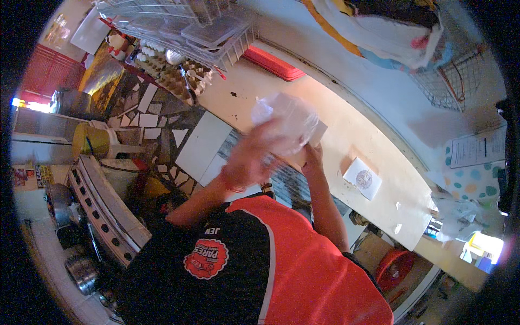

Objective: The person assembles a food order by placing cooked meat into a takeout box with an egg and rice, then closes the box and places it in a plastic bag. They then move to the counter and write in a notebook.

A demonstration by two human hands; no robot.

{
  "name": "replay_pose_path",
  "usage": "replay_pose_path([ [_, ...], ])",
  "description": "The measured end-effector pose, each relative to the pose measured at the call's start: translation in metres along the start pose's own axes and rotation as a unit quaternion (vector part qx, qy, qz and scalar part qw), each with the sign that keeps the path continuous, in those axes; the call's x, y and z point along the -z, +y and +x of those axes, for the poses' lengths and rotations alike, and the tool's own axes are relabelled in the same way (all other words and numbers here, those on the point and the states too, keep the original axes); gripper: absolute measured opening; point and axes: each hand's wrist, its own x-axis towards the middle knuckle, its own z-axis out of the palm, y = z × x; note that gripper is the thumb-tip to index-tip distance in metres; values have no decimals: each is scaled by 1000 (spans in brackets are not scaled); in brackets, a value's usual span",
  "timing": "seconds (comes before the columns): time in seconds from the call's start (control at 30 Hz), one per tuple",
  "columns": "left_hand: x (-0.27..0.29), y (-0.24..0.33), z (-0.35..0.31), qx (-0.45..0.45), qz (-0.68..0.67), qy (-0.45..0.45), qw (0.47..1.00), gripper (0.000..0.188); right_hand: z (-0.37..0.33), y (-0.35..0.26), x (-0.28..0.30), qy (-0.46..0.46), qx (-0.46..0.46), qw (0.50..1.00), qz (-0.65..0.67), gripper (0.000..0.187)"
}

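A clear, whitish plastic bag (287,116) is held up over the counter in front of me, puffed and wrinkled. My left hand (252,157) is across its near left side, smeared by motion, so its fingers cannot be read. At the lower right of the bag, my right hand (312,156) grips a small box (320,132), whose greyish-tan side shows beyond the plastic. The bag hides most of this box; whether the box is inside or behind the bag, I cannot tell. To the right, a white box (362,177) with a round print lies on the counter.
The long cream counter (395,208) runs along the wall. Red trays (273,62) lie against the wall, beside a wire rack (227,49) with clear containers. Egg trays (168,67) stand at the far left. A stove (105,208) is at my left, a red basin (395,268) low right.
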Motion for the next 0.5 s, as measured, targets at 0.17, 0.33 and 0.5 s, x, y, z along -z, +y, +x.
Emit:
replay_pose_path([
  [0.17, 0, -135, -16, 286, -331, 4, 899, 25, -9, -16, 0, 31, -89, 994, -48, 61],
  [0.33, -62, -151, -33, 389, -693, 10, 607, 27, -11, -19, -1, -7, -67, 997, -35, 64],
  [0.5, -76, -138, -33, 159, -431, -54, 886, 35, -15, -26, 5, 43, -98, 994, -6, 64],
])
